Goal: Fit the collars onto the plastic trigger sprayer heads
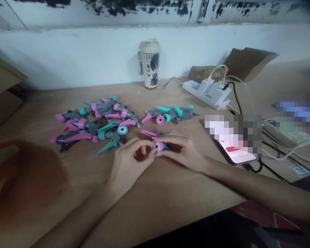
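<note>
Near the table's front, both hands meet at a grey and pink trigger spray head [159, 146]. My right hand [184, 150] is closed round its body, fingers above and thumb below. Pinched at its white-centred pink end are the thumb and forefinger of my left hand [131, 156]; whether a separate small part is between them, I cannot tell. Much of the body is hidden by my right fingers. Just beyond, a pink lever [149, 133] sticks out. A heap of grey, pink and teal spray heads [93, 129] lies to the left, with a smaller group [170, 114] behind my hands.
A lidded coffee cup [150, 65] stands against the wall. On the right are a white power strip [206, 93] with plugs and cables, a lit phone [237, 151] and brown paper packaging [249, 63]. Something blurred orange [0, 175] is at the left edge.
</note>
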Available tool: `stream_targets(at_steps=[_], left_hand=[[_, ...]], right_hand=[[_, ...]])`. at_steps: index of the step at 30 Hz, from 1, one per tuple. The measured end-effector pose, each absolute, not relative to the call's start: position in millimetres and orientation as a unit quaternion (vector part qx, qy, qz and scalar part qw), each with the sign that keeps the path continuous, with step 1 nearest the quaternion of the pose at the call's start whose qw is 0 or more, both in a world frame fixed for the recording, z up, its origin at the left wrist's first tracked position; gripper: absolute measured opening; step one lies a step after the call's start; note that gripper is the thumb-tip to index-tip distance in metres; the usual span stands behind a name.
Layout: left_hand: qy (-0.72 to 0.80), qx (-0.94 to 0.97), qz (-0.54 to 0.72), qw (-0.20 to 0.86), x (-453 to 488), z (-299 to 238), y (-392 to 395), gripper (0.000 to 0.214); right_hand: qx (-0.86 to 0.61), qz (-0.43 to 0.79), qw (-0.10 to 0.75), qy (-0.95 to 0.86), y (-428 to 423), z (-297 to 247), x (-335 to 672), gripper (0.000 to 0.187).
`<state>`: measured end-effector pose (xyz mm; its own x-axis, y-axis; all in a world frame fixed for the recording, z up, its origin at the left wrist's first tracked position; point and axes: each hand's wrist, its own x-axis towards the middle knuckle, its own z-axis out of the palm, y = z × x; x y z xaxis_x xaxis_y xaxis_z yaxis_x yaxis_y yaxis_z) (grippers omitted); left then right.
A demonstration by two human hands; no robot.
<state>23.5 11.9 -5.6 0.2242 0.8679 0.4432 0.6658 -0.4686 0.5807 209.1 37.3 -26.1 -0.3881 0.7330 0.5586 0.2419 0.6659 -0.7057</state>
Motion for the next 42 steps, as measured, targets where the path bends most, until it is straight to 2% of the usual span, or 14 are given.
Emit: stream_targets(at_steps=[7, 11, 22, 26, 31, 35, 42], left_hand=[[0.519, 0.769, 0.344, 0.147, 25.1, -6.5, 9.7, 0.005], [0.523, 0.752, 0.37, 0.155, 28.8, -4.8, 5.9, 0.003], [0.456, 0.796, 0.351, 0.187, 23.9, -4.1, 10.2, 0.008], [0.481, 0.791, 0.346, 0.153, 23.7, -5.0, 7.6, 0.005], [0.422, 0.82, 0.362, 0.138, 20.8, -5.2, 4.0, 0.014], [0.456, 0.803, 0.357, 0.139, 17.5, -5.6, 5.6, 0.026], [0.502, 0.685, 0.476, 0.229, 7.6, -5.9, 14.8, 0.026]], right_hand=[[-0.302, 0.236, 0.45, -0.807, 35.8, -24.2, 208.5, 0.033], [-0.301, 0.228, 0.446, -0.811, 35.3, -23.1, 206.8, 0.033], [-0.324, 0.207, 0.42, -0.822, 32.1, -21.0, 206.4, 0.026], [-0.344, 0.216, 0.415, -0.814, 32.6, -21.0, 203.7, 0.025], [-0.369, 0.239, 0.427, -0.79, 31.8, -23.7, 204.4, 0.026], [-0.368, 0.221, 0.433, -0.793, 31.6, -25.9, 205.0, 0.028], [-0.383, 0.134, 0.468, -0.785, 49.2, 7.2, 186.8, 0.03]])
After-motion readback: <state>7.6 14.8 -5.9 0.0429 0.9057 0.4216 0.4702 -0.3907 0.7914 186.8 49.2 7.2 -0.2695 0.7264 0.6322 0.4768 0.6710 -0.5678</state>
